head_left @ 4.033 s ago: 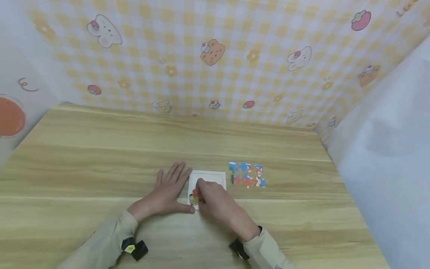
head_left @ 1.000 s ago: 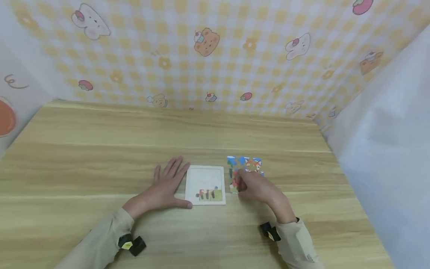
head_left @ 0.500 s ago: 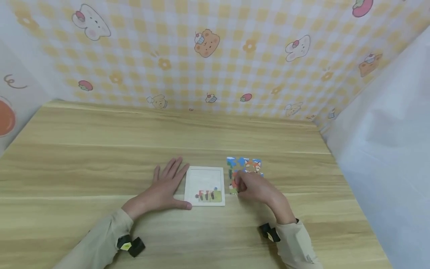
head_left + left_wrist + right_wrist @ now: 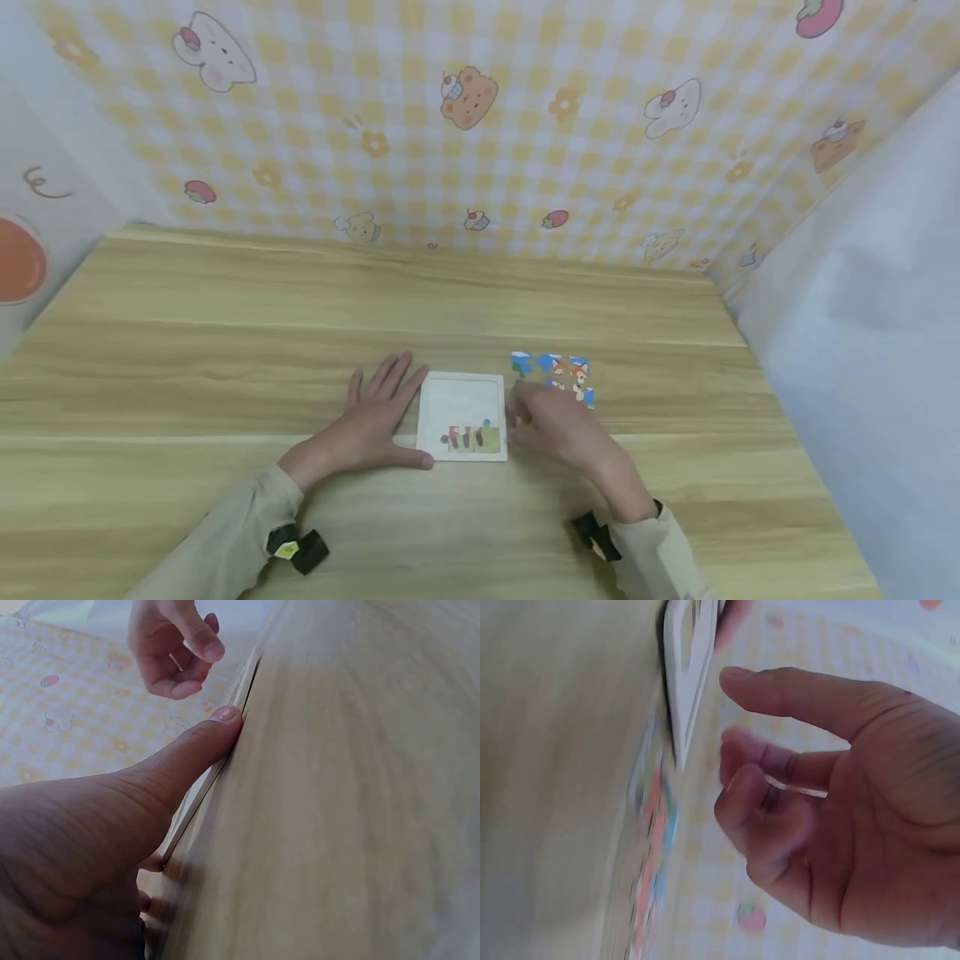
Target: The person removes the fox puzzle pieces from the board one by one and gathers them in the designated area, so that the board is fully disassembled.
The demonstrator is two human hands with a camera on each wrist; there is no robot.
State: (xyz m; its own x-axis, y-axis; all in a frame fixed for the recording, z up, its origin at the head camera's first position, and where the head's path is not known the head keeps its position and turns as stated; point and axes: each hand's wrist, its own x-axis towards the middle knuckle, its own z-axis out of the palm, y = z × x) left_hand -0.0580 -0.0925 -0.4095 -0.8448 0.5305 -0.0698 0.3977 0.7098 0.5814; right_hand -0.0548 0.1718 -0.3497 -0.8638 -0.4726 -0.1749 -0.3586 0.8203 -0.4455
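In the head view, a square white puzzle tray [image 4: 504,417] lies on the table with joined jigsaw pieces [image 4: 487,440] along its near side. My left hand [image 4: 360,425] rests flat with spread fingers at the tray's left; its thumb [image 4: 217,724] presses the near edge in the left wrist view. My right hand [image 4: 558,425] hovers just right of the tray, over part of the loose jigsaw pieces [image 4: 579,372]. In the right wrist view, a gap shows between the right thumb [image 4: 765,690] and the loosely bent fingers [image 4: 742,802], and nothing is seen between them.
The wooden table [image 4: 300,292] reaches back to a yellow-checked cloth wall [image 4: 510,158]. White sheeting [image 4: 862,333] bounds the right side. Both sleeves bear black wrist devices, such as the left wrist device [image 4: 298,550].
Four seconds ago my right hand worked over the tray's lower left. It then moved to the loose pieces and has now shifted slightly left, closer to the tray. The left hand stays put.
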